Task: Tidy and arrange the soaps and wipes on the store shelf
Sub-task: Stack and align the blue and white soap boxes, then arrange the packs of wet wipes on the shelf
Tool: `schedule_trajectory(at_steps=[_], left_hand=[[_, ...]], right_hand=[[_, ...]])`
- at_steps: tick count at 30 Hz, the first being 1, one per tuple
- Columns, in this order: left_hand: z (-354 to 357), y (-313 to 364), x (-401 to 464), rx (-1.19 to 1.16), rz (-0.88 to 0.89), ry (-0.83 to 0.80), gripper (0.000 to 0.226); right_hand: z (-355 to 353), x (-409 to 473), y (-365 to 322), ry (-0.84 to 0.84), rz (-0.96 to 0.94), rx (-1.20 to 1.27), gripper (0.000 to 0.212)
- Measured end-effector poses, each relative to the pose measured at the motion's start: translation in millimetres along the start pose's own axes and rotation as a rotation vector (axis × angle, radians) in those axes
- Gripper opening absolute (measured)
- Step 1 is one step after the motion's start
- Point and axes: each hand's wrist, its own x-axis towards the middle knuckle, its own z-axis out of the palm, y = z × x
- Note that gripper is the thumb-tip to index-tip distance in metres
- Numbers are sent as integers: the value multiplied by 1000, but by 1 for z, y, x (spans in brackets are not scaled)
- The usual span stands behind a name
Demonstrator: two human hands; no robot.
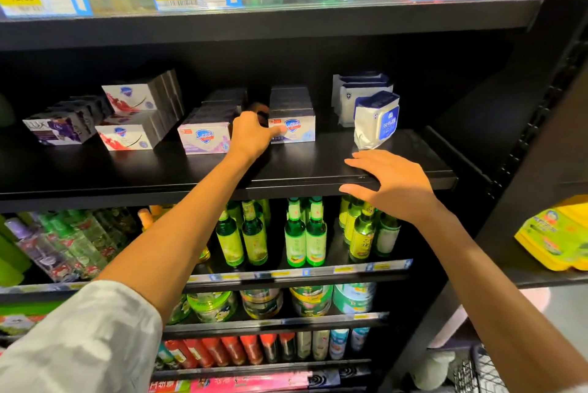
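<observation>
1. Dark shelf (191,170) runs across mid frame; soaps sit on its left and centre, wipes at its right.
2. Far-left purple soap boxes (59,131) are skewed. Next right, red-and-white soap boxes (130,112) stacked two high, also angled.
3. Centre: two rows of blue-logo soap. Left row (205,138) sits slightly forward and turned; right row (292,125) is stacked two high, long axis running front to back into the shelf.
4. Wipes packs (362,96) upper right of centre, standing in a file. Front pack (375,120) leans, tilted off upright, nearest the shelf edge.
5. Left hand (251,134) reaches in between the two blue-logo rows; fingers curl onto the front left corner of the right row, thumb side on the box face. Looks like a grip or a nudge, cannot tell which box exactly.
6. Right hand (391,182) rests on the shelf front edge, fingers straight and spread, holding nothing.
7. Key relation: leaning front pack lies just above and behind the right hand's fingertips, near but apart. Right hand is far nearer the wipes; left hand is at the soap.
8. Judgement: soap row squaring in hand; wipes likely next.
</observation>
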Motion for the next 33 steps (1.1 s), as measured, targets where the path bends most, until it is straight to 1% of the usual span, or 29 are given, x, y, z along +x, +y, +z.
schedule_trajectory(at_steps=[2, 5, 14, 15, 17, 19, 20, 22, 25, 27, 28, 30, 31, 33], left_hand=[[1, 0, 1, -12, 22, 4, 36], [2, 0, 0, -15, 64, 4, 36], [3, -1, 0, -40, 35, -16, 35], [2, -1, -1, -30, 40, -11, 35], [1, 0, -6, 10, 64, 14, 34], [1, 0, -13, 67, 114, 60, 34], [0, 0, -17, 97, 144, 76, 36], [0, 0, -28, 111, 230, 71, 36], [2, 4, -49, 54, 372, -71, 34], [5, 10, -66, 11, 454, -244, 44], [7, 13, -74, 25, 498, -349, 55], [11, 17, -86, 172, 598, -534, 77], [12, 16, -88, 254, 629, -584, 83], [11, 14, -88, 331, 634, -596, 80]], right_hand=[[2, -1, -1, 35, -20, -10, 74], [4, -2, 0, 80, -40, -10, 71], [0, -5, -2, 76, -72, 39, 70], [-2, -5, -3, 64, -56, 78, 68], [-10, -2, -3, 19, 33, 243, 60], [-19, 4, -4, -3, 161, 493, 39], [-21, 7, -2, 30, 214, 609, 28], [-25, 13, 5, 143, 282, 751, 20], [-27, 25, 25, 269, 369, 822, 21], [-31, 38, 38, 298, 462, 866, 30], [-34, 44, 42, 296, 501, 875, 37], [-35, 55, 51, 249, 552, 897, 53], [-35, 61, 55, 217, 564, 911, 61], [-31, 72, 65, 145, 557, 910, 73]])
